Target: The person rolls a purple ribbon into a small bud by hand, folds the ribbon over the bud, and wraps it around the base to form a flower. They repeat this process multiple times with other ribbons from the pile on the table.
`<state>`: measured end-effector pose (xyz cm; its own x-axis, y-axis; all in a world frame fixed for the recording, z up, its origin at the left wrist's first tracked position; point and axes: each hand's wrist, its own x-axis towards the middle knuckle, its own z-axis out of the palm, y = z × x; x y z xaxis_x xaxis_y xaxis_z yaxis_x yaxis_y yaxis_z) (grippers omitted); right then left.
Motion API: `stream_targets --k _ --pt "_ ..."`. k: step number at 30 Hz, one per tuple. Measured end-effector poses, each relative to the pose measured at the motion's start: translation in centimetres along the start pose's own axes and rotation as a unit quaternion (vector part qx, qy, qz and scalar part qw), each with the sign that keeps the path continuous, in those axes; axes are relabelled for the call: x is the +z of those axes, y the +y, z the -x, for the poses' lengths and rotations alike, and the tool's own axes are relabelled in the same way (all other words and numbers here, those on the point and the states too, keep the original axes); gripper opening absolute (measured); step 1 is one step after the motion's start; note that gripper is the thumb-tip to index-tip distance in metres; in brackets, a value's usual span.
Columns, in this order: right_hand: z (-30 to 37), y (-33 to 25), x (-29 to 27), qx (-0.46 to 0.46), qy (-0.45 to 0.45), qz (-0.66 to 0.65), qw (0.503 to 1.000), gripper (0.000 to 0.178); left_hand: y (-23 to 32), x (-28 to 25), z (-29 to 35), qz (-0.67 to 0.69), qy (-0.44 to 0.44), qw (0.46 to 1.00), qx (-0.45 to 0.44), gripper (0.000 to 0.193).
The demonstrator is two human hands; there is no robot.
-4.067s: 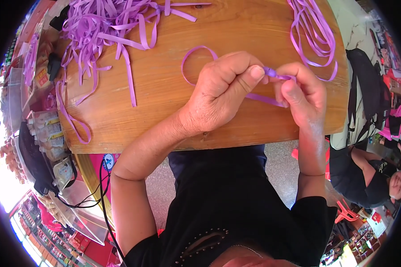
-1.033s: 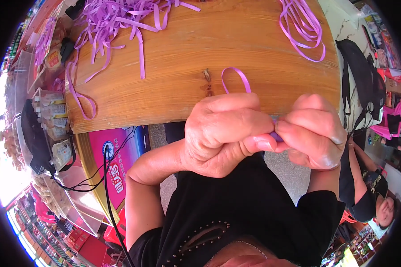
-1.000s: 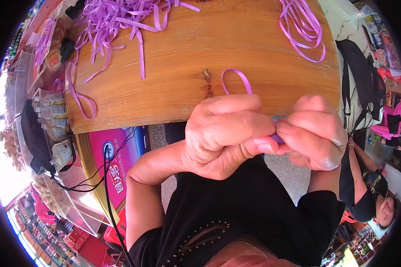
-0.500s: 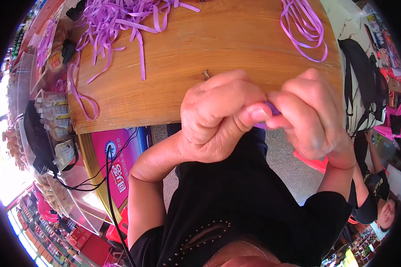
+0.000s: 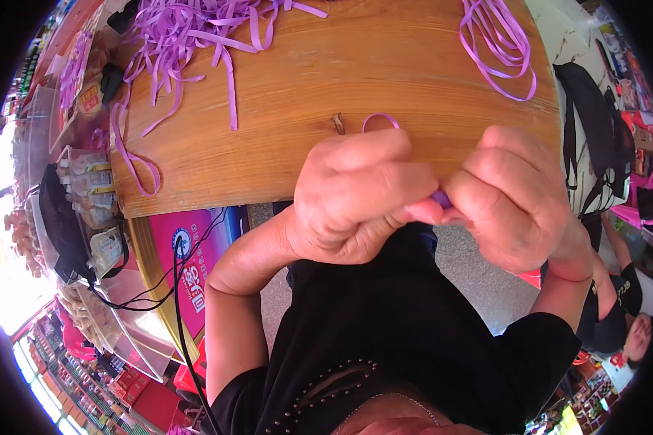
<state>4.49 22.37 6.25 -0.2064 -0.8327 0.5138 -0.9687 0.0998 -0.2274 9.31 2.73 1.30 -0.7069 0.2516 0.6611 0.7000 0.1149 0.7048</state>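
Over the near edge of the wooden table, my left hand (image 5: 363, 196) and my right hand (image 5: 511, 199) are closed with their fingertips nearly meeting. A small piece of purple ribbon (image 5: 441, 197) shows pinched between them; most of it is hidden by the fingers. Behind my left hand a thin loop of purple ribbon (image 5: 379, 118) rises against the table top, seemingly part of the same piece. The left thumb points toward the right hand's fingers.
A tangled heap of purple ribbons (image 5: 189, 32) lies at the table's far left, and looped purple ribbons (image 5: 497, 47) at its far right. A black bag (image 5: 591, 123) is right of the wooden table (image 5: 305, 87). Black cables (image 5: 175, 290) hang at the left. Another person (image 5: 620, 312) is at the lower right.
Both hands have shifted slightly down, the right also a little rightward. A purple ribbon loop now shows behind my left hand. The pinch stays closed.
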Motion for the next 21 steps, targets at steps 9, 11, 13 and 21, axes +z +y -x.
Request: stream_targets --k 9,11,13,21 --pt "1.0 -0.3 1.2 0.237 -0.056 -0.413 0.878 0.016 -2.1 1.4 0.6 0.001 0.04 0.988 0.152 0.023" --pt "1.3 -0.7 1.1 0.334 -0.063 -0.529 0.777 0.017 -2.4 1.2 0.7 -0.029 0.023 0.984 0.172 0.023" --pt "1.4 -0.9 0.9 0.42 -0.069 -0.629 0.651 0.018 -2.4 0.9 0.6 -0.06 0.007 0.98 0.191 0.024" --pt "1.9 -0.3 1.3 0.463 -0.116 -0.684 0.552 0.023 -3.1 1.2 0.9 -0.064 -0.062 0.978 0.188 0.022"
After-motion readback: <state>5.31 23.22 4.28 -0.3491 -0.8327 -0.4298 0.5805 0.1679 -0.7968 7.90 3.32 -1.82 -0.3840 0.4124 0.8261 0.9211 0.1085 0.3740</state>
